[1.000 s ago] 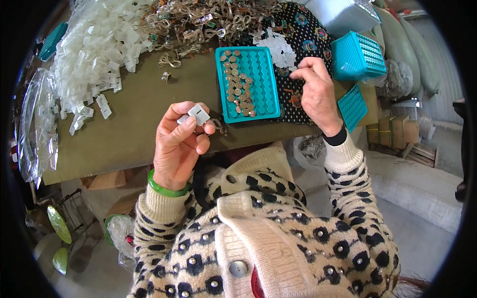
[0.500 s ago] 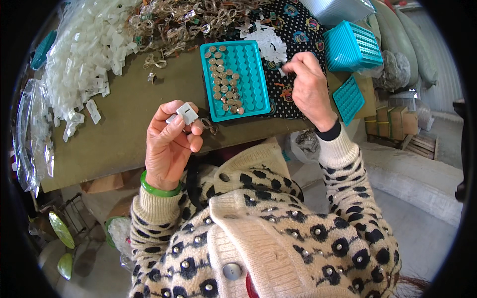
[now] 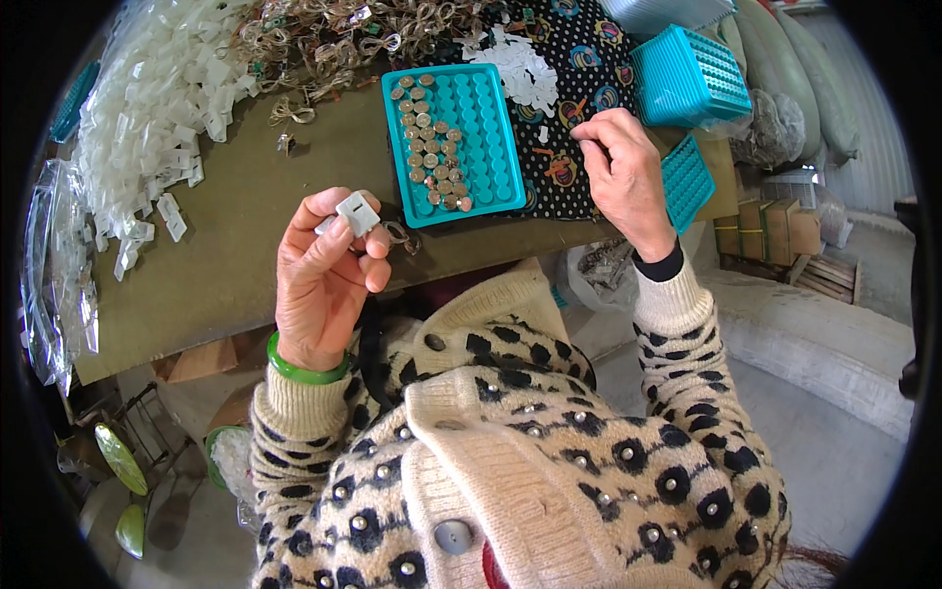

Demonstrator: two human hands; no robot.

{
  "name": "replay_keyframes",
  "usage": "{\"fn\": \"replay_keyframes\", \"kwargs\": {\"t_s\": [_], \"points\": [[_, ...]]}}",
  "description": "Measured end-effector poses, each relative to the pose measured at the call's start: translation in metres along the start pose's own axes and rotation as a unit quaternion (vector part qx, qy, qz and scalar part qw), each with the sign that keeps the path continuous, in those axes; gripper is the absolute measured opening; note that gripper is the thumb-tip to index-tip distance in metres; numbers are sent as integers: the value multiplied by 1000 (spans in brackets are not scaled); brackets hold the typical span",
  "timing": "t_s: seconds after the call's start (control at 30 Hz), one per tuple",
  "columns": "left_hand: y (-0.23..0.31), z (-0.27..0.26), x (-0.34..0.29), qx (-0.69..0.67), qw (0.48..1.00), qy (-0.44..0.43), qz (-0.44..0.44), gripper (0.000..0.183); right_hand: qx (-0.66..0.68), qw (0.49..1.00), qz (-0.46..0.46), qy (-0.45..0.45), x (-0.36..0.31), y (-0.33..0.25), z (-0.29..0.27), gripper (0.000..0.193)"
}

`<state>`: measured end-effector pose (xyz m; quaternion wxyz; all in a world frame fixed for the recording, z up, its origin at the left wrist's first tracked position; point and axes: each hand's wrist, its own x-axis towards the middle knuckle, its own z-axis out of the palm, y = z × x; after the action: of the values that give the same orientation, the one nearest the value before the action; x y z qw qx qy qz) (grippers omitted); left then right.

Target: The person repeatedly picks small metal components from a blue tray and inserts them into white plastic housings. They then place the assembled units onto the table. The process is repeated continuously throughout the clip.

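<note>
My left hand (image 3: 322,270) pinches a small white plastic casing (image 3: 355,213) with a dark slot in its face. A thin coiled wire (image 3: 399,236) shows beside its fingers, just over the table edge. My right hand (image 3: 628,177) is over the dark patterned cloth, its fingers curled toward the thumb. Whatever its fingertips hold, if anything, cannot be made out. Left of those fingertips a small white piece (image 3: 543,133) lies on the cloth. Between my hands is a teal tray (image 3: 491,147) of round pockets, with coin-like metal discs (image 3: 430,145) in its left part.
White plastic casings (image 3: 162,128) are heaped at the left, behind clear plastic bags (image 3: 61,275). Bundled wires (image 3: 334,44) lie at the back, next to flat white pieces (image 3: 515,71). Stacked teal trays (image 3: 687,79) and a loose teal tray (image 3: 688,182) are at the right.
My right hand has drawn back to the right and slightly down, away from the small white piece on the cloth. My left hand still holds the casing. The view has shifted slightly.
</note>
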<state>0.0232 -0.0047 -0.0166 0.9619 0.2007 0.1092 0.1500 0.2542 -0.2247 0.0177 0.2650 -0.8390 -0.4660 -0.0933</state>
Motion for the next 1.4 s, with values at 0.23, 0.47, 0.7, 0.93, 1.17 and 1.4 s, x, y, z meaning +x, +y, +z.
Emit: {"fn": "replay_keyframes", "kwargs": {"t_s": [0.23,0.47,0.7,0.93,1.17,1.4], "points": [[-1,0,1,4,1000,-3,4,22,-40,999,11,9,-5,1,1,16],[-3,-2,1,14,1000,-4,8,22,-42,999,11,13,-9,5,1,16],[-2,-1,0,1,1000,-11,9,23,31,998,42,45,1,-9,-3,5],[0,12,-5,-7,1000,-19,-10,25,364,926,100,-24,10,-84,-13,10],[2,20,-12,10,1000,3,-25,24,301,952,-56,1,21,-133,14,16],[1,22,-11,-43,998,4,-46,23,267,955,-125,11,26,-140,25,18]]}}
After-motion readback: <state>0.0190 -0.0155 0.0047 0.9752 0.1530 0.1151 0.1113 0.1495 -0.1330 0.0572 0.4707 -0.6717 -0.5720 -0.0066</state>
